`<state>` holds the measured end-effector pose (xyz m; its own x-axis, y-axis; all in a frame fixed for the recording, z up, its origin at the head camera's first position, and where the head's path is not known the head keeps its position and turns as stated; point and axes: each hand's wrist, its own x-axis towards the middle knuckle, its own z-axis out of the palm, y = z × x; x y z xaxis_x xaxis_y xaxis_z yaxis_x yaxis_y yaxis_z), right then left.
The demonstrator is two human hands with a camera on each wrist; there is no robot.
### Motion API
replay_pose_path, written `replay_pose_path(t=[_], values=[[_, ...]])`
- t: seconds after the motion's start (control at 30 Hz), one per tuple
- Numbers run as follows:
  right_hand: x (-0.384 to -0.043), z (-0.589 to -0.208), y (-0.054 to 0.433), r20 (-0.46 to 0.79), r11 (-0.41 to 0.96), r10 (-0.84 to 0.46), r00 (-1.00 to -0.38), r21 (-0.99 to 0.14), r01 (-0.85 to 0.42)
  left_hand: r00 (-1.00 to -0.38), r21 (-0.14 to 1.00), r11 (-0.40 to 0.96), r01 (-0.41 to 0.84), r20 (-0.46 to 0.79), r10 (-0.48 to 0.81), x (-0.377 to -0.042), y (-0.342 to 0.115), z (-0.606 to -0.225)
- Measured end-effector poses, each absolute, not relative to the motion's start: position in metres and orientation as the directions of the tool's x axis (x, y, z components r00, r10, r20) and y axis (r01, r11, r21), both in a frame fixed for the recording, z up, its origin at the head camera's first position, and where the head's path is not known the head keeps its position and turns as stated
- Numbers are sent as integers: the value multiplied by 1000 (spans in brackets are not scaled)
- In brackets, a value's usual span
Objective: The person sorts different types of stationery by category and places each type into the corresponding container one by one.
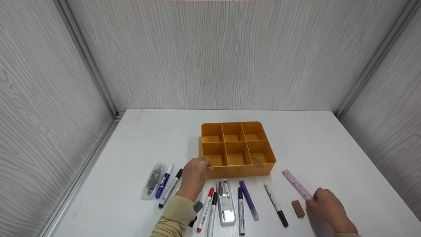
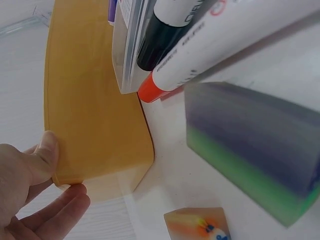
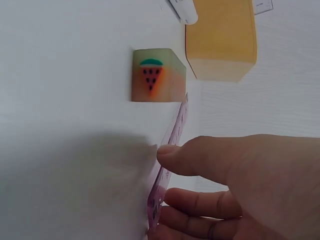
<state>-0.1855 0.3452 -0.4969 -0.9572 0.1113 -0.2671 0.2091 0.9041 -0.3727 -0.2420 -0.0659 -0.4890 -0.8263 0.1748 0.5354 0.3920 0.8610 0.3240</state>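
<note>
My left hand [image 1: 194, 176] grips the front left corner of a yellow six-compartment box [image 1: 240, 170]. In the left wrist view its thumb lies on the box wall [image 2: 90, 100] near the rim, with the fingers around the corner. Off to the right, my right hand [image 1: 329, 207] pinches the near end of a pink ruler [image 1: 296, 183], thumb on one side and fingers on the other. Beside that hand sits a small eraser [image 1: 298, 208], which shows a watermelon slice [image 3: 151, 77] in the right wrist view.
Several markers, among them a red-capped one [image 1: 205, 209] and a purple one [image 1: 249, 200], lie before the box. A clear case [image 1: 226, 207] rests among them, another case [image 1: 154, 181] at left. A grey-and-green block [image 2: 250, 145] and patterned eraser [image 2: 197, 222] lie near the left hand.
</note>
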Motion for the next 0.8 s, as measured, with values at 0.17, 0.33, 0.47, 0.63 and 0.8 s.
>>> replay_pose_path(t=[0.17,0.33,0.47,0.63,0.8], values=[[-187,-496,346,-261,884,107,-960,-418,212,-843,337,863,375,511,167,-241,-66,-488],[-189,-495,345,-245,887,107,-964,-413,204,-857,348,865,362,490,162,-240,-65,-488],[-188,-492,344,-181,905,93,-979,-394,159,-854,348,864,364,495,161,-240,-65,-489],[-187,-486,342,-66,918,84,-994,-383,103,-835,340,858,384,526,164,-241,-66,-489],[-187,-480,337,53,927,67,-996,-373,42,-836,347,855,386,524,165,-242,-65,-489]])
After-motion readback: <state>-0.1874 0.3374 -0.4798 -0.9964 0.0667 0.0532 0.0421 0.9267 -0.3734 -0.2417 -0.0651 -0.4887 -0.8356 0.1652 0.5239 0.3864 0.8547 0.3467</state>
